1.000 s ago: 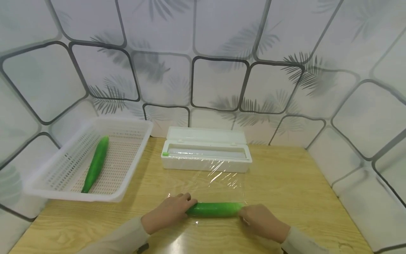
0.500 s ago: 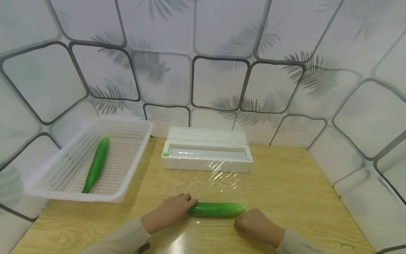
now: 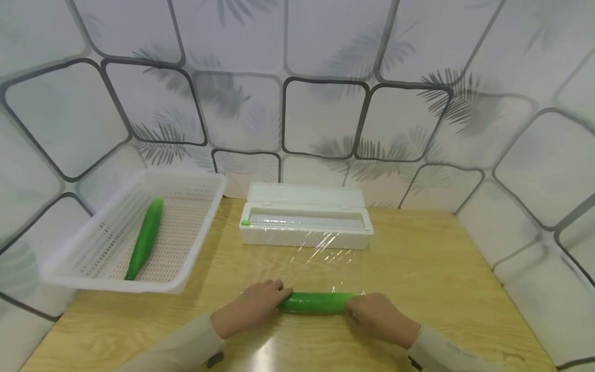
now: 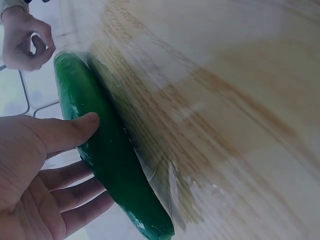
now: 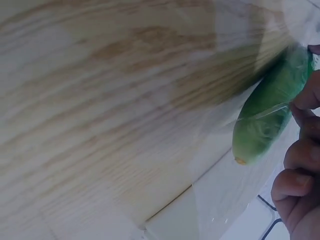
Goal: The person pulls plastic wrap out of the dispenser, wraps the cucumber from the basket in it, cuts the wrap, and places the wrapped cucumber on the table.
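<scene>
- Two hands on my feed: the left hand (image 3: 252,306) has its fingers gripping one end of the cucumber (image 3: 318,304); the right hand's (image 3: 381,318) pinch clear film (image 3: 321,256) near the other.
- I see that cucumber crosswise at the worktop's (image 3: 432,258) near side, film over it.
- Beyond, film reaches an open white dispenser (image 3: 307,195).
- Leftward, a white basket (image 3: 111,284) holds a second cucumber (image 3: 147,237).
</scene>
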{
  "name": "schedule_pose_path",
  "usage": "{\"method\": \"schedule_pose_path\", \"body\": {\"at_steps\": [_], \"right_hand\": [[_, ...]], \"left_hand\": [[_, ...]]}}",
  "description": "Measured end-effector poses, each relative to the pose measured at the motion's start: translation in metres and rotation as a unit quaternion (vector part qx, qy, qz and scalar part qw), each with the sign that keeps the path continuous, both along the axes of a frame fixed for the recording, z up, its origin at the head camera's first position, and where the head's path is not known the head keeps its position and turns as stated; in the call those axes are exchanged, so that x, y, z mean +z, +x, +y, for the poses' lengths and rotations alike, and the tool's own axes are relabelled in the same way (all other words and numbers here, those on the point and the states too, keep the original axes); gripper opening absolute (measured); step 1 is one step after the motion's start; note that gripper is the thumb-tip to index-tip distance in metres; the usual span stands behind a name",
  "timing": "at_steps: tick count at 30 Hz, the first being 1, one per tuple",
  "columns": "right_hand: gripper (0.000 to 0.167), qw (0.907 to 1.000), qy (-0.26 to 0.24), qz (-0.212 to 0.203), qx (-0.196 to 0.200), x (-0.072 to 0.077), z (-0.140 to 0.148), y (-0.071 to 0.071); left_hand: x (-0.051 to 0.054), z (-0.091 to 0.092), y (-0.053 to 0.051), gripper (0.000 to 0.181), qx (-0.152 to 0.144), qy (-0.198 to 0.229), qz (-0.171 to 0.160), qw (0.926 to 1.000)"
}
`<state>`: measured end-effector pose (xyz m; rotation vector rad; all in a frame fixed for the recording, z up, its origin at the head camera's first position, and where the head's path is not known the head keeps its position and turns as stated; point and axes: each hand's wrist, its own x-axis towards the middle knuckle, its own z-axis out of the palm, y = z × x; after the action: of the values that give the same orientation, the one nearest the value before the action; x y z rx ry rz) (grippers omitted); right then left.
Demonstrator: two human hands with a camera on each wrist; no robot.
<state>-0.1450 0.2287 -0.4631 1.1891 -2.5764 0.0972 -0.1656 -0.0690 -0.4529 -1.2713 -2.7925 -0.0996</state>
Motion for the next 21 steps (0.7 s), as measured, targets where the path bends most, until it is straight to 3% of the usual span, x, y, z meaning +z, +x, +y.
{"method": "schedule_pose_path", "body": {"at_steps": [5,10,15,19,21], "right_hand": [[0.015,0.9989,-0.044,-0.010,-0.012,0.005,-0.002,-0.010],[0.016,0.9974,-0.071,-0.007,0.008,0.006,-0.001,-0.019],[0.015,0.9972,-0.055,-0.050,-0.007,0.008,0.000,-0.022],[0.014,0.9957,-0.047,-0.076,-0.024,0.010,0.000,-0.022],[0.012,0.9946,-0.046,-0.089,-0.029,0.010,0.000,-0.022]], "left_hand": [[0.001,-0.001,-0.003,0.046,-0.001,-0.005,0.007,1.0000],[0.000,-0.001,-0.004,0.042,-0.003,-0.001,0.000,1.0000],[-0.006,0.000,-0.003,0.068,0.003,-0.004,-0.018,0.9998],[-0.006,-0.001,-0.004,0.057,-0.014,-0.010,0.018,0.9997],[-0.004,-0.002,-0.005,0.047,-0.017,-0.001,0.009,0.9998]]}}
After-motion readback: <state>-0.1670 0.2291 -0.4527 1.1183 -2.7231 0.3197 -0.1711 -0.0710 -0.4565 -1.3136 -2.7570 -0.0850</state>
